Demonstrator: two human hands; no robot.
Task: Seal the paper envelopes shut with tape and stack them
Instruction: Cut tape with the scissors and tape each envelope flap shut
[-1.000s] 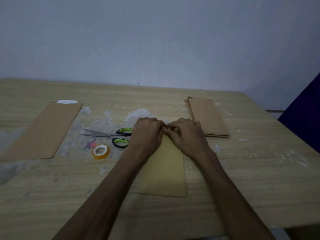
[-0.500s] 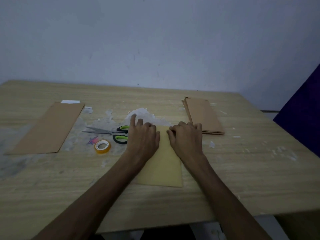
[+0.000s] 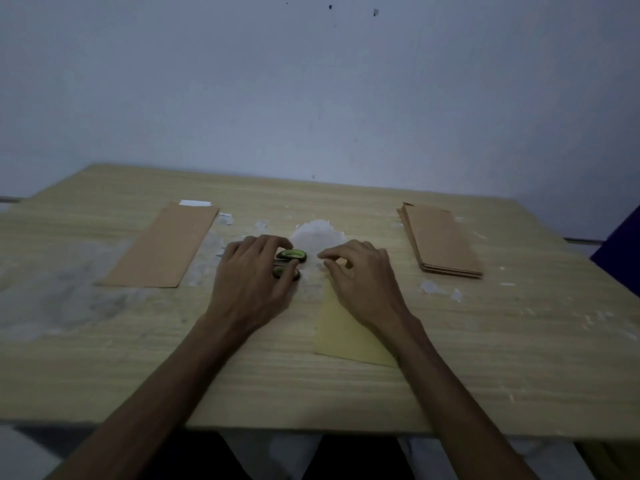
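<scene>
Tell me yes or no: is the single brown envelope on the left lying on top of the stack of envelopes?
No: the single brown envelope lies flat on the table at the left, well apart from the stack of envelopes at the right.

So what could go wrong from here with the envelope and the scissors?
The left hand covers the scissors with the blades hidden beneath it, so a blind grasp might nick a finger. The right hand only rests curled fingers on the yellow envelope, so its folded flap may spring open. The tape roll is out of sight, probably under the left hand.
</scene>
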